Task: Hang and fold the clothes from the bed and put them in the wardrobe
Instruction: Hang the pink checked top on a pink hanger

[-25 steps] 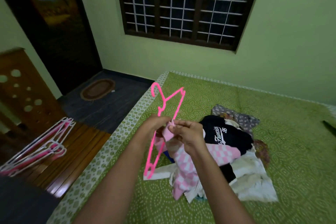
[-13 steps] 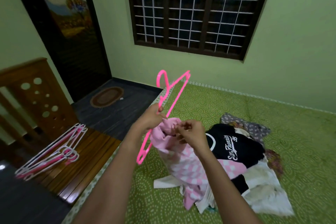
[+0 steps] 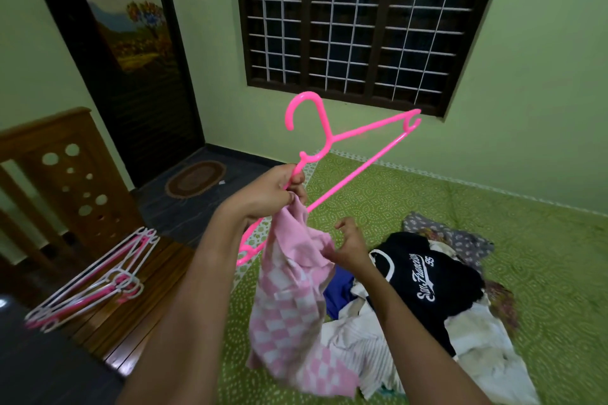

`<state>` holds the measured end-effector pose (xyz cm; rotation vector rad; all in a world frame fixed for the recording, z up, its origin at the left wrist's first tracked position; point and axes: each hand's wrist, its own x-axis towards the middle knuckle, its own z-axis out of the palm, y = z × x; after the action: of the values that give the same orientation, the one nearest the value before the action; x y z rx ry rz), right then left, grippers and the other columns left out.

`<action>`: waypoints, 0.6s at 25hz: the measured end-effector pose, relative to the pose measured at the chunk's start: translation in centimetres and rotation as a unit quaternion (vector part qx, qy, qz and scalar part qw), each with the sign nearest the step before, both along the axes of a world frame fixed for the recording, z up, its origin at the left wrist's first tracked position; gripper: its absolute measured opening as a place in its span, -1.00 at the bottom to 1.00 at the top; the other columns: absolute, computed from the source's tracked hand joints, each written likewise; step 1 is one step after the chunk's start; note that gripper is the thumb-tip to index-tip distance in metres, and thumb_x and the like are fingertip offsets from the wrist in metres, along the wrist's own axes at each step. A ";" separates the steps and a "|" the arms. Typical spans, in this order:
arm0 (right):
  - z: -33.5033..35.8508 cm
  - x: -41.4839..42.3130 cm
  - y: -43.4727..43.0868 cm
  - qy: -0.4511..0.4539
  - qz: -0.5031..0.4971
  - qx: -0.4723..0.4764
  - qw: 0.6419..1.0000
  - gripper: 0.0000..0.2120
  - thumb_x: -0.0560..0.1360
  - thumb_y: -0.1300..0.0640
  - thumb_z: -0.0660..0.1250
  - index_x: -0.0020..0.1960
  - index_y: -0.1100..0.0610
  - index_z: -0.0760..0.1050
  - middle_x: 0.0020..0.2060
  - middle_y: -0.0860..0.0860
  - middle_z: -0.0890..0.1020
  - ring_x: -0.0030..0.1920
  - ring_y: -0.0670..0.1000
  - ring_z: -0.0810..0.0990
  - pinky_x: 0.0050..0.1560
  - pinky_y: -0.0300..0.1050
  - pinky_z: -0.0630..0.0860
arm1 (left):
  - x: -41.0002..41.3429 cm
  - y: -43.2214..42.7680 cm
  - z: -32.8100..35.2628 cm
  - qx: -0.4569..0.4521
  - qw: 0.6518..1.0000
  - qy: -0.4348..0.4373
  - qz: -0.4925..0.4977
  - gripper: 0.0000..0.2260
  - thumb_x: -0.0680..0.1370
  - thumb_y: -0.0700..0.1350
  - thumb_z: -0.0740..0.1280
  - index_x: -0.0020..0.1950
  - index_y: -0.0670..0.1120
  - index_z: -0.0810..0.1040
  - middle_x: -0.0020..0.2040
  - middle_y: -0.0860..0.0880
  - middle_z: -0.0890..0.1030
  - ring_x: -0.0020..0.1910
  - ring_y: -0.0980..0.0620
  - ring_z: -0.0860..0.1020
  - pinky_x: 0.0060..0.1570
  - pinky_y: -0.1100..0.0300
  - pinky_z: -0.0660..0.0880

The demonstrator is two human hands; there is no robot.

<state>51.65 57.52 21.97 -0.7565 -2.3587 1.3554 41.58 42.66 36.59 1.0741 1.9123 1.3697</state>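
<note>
Head view: left hand (image 3: 266, 194) grips pink hanger (image 3: 362, 168) and the top of the pink checked garment (image 3: 289, 299); right hand (image 3: 348, 246) pinches its edge, close by. Garment hangs over bed (image 3: 493, 207), clothes pile (image 3: 427, 279) beside it. Spare hangers (image 3: 95, 279) lie far left.

One arm of the pink hanger (image 3: 358, 171) is hidden behind the left hand (image 3: 266, 194) and the pink checked garment (image 3: 289, 299) hanging from it. A blue garment (image 3: 339, 293) beneath the right hand (image 3: 350, 248) lies mostly buried. Left of the hands, stacked hangers (image 3: 115, 276) blur at their near end.
</note>
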 end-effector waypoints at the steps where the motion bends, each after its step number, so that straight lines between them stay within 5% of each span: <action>1: -0.3 -0.3 -0.2 0.028 0.030 -0.083 0.996 -0.29 0.05 -0.08 0.51 0.08 0.12 0.31 -0.03 0.11 0.42 -0.06 0.04 0.45 -0.20 -0.32 0.47 | 0.0 0.0 0.0 0.002 1.000 -0.003 0.002 -0.61 0.39 -0.58 -0.07 -0.25 -0.08 0.22 -0.27 -0.11 0.35 -0.29 0.09 0.38 -0.25 0.27 0.34; 4: -1.6 -0.9 -0.9 0.053 0.098 -0.233 0.966 -0.48 0.17 0.22 0.50 0.04 0.12 0.35 -0.15 0.10 0.55 -0.25 0.00 0.56 -0.32 -0.19 0.52 | 0.1 0.1 -0.3 0.007 1.000 -0.017 0.004 -0.61 0.40 -0.59 -0.07 -0.24 -0.09 0.22 -0.30 -0.08 0.35 -0.35 0.16 0.40 -0.31 0.35 0.35; 7: -1.3 0.2 -0.8 0.013 0.112 -0.226 0.967 -0.86 0.40 0.23 0.45 -0.22 0.20 0.48 -0.47 -0.04 0.55 -0.49 -0.14 0.48 -0.49 -0.29 0.40 | -0.5 -0.2 -0.9 0.001 1.000 0.000 0.026 -0.61 0.38 -0.59 -0.08 -0.24 -0.09 0.22 -0.32 -0.10 0.36 -0.38 0.13 0.39 -0.36 0.36 0.34; 11: 1.5 1.1 2.6 0.034 0.003 -0.265 0.964 -0.84 0.53 0.25 0.30 -0.22 0.25 0.54 -0.46 0.01 0.60 -0.42 -0.02 0.52 -0.43 -0.23 0.45 | -2.6 -1.3 -3.4 -0.042 0.991 0.006 0.126 -0.66 0.38 -0.53 -0.06 -0.31 -0.10 0.24 -0.36 -0.11 0.41 -0.35 0.00 0.38 -0.33 0.20 0.31; 15: 4.9 0.8 4.5 0.011 -0.092 -0.197 0.976 -0.84 0.46 0.19 0.36 -0.22 0.29 0.55 -0.42 0.11 0.54 -0.37 0.01 0.49 -0.36 -0.17 0.38 | -3.3 -1.0 -5.0 -0.069 0.970 -0.022 0.233 -0.93 0.26 -0.16 0.15 -0.40 -0.09 0.27 -0.44 -0.06 0.31 -0.47 -0.01 0.26 -0.41 0.20 0.16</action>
<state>52.49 62.00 26.88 -1.0312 -1.9635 1.7561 38.23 41.71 31.55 0.5377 2.2806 1.4557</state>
